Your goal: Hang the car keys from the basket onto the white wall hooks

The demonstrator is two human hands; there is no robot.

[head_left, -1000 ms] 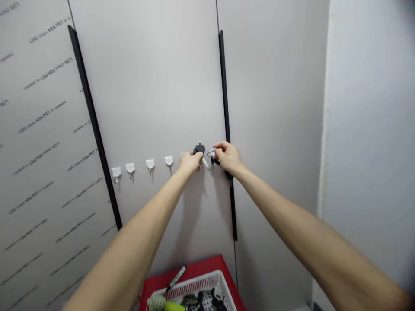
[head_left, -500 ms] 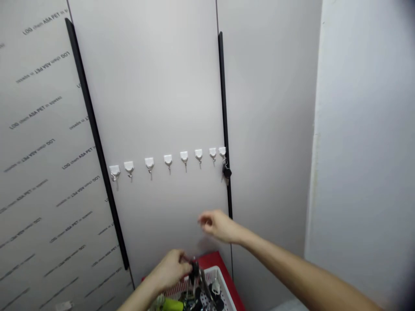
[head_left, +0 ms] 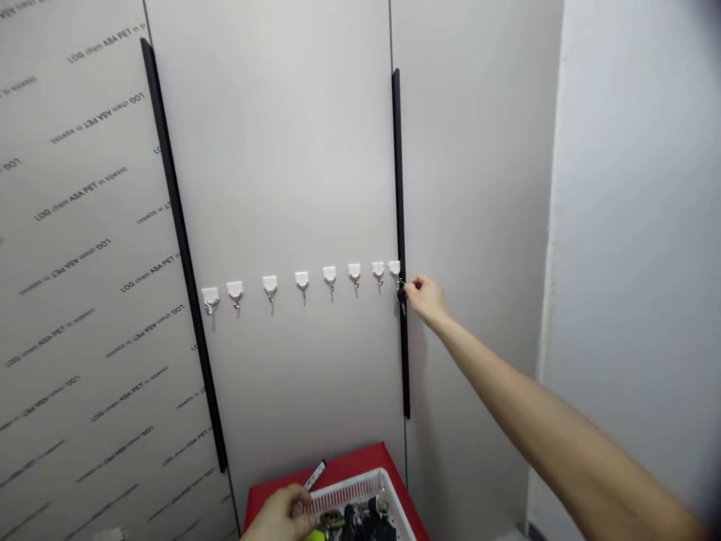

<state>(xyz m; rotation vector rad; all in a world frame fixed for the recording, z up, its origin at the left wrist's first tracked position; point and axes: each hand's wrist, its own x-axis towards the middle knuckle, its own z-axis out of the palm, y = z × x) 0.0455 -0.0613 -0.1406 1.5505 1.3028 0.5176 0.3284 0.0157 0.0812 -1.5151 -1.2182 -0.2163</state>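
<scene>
My right hand reaches up to the cabinet door, fingertips pinched on a black-headed key that hangs from the rightmost white hook. That hook ends a row of several white adhesive hooks across the grey door; the others are bare. My left hand is low at the frame's bottom, fingers curled at the left rim of a white slotted basket. What those fingers hold is hidden. Dark keys and small items lie inside the basket.
The basket stands on a red surface, with a black-and-white marker by its rim. Two black vertical handle strips run down the doors. A film-covered printed panel is at left, a plain wall at right.
Both hands dropped from the hooks, the left carrying a bunch of keys down to the basket. The right hand has since risen again to the key on the last hook; the left stays low.
</scene>
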